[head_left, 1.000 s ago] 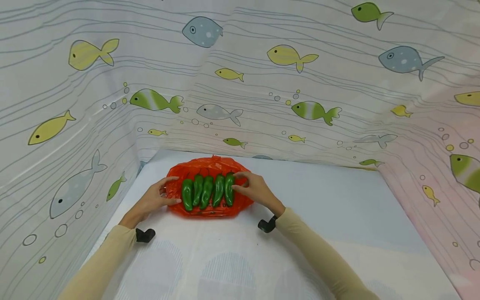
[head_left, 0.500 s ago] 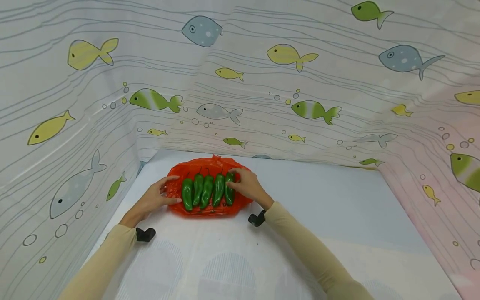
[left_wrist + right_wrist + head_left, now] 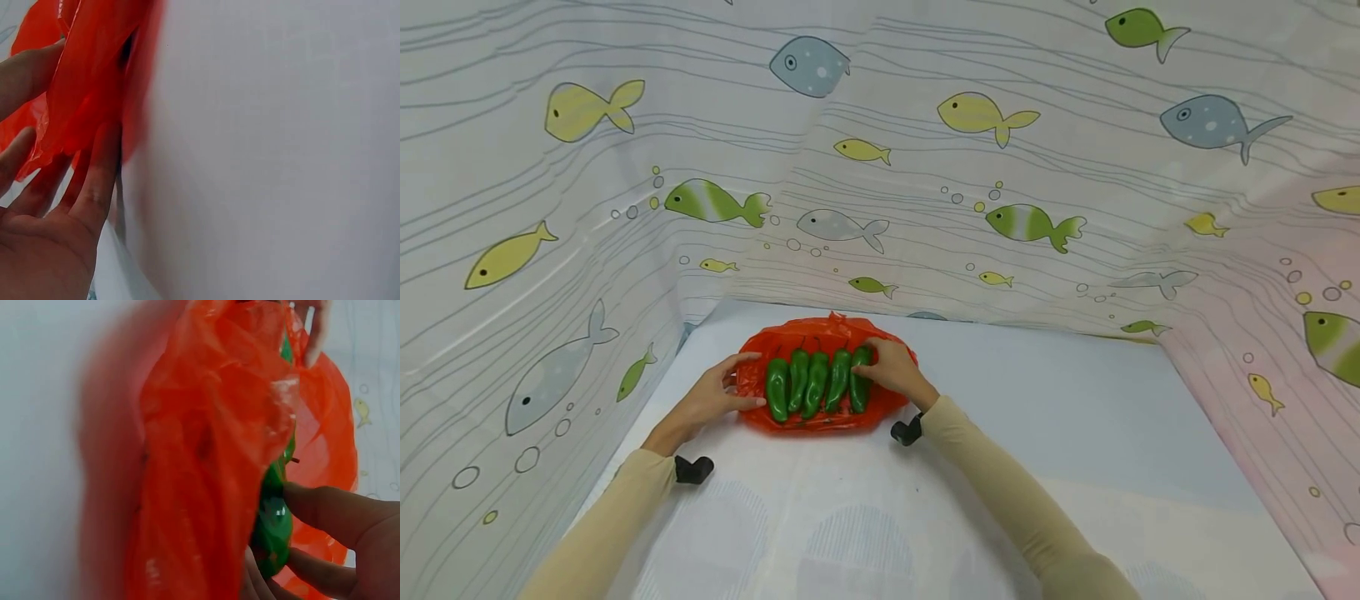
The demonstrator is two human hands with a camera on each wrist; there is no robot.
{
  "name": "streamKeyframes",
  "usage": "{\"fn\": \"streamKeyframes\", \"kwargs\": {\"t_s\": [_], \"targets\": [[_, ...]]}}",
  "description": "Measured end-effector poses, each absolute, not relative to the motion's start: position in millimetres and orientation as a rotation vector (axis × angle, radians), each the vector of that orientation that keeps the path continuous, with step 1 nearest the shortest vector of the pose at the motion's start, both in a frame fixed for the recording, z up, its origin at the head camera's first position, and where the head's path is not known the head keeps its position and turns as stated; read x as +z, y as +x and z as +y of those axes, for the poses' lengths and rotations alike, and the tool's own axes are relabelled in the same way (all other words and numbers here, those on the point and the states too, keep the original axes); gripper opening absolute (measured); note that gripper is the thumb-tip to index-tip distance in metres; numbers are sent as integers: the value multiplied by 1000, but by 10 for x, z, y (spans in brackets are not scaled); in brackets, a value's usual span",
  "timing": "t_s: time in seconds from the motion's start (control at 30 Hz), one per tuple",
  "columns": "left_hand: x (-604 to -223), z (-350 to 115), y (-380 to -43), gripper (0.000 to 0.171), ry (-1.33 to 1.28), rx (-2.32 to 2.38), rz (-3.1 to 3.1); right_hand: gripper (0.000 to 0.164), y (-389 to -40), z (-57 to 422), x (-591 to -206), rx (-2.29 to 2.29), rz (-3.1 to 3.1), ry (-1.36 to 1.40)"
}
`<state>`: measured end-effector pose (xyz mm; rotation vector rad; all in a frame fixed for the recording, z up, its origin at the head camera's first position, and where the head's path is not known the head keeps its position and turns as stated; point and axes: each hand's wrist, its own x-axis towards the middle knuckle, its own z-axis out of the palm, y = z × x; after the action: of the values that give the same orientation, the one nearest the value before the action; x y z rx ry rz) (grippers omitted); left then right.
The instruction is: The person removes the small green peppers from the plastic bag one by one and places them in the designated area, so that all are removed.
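Loosely curved, the left hand point(image 3: 709, 395) touches the red bag's point(image 3: 886, 407) left edge with relaxed fingers, as a second ago. The right hand point(image 3: 897, 367), since shifted leftward, grips the rightmost green pepper point(image 3: 859, 393), last in a row of five on the bag.

You flank the red bag point(image 3: 811, 327) from its near side, your beige-sleeved left arm point(image 3: 606, 521) and right arm point(image 3: 1000, 492) slanting inward toward it. Your left hand point(image 3: 711, 392) meets the bag's left edge, thumb nearer, fingers lightly bent at the farther part of that edge, a gap between. Your right hand point(image 3: 895, 367) reaches over the bag's right part, thumb and fingers bent in a grip. Your right wrist point(image 3: 928, 397) sits just off its right edge.
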<state>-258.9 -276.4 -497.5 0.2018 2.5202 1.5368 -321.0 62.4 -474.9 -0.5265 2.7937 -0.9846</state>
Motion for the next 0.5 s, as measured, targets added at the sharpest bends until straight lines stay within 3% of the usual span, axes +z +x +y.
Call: {"fn": "streamKeyframes", "kwargs": {"t_s": [0.5], "targets": [[-4959,-2767,-2576,85,184,1540,2509,68,-3235,616,-4860,-1042,2650,-459]]}}
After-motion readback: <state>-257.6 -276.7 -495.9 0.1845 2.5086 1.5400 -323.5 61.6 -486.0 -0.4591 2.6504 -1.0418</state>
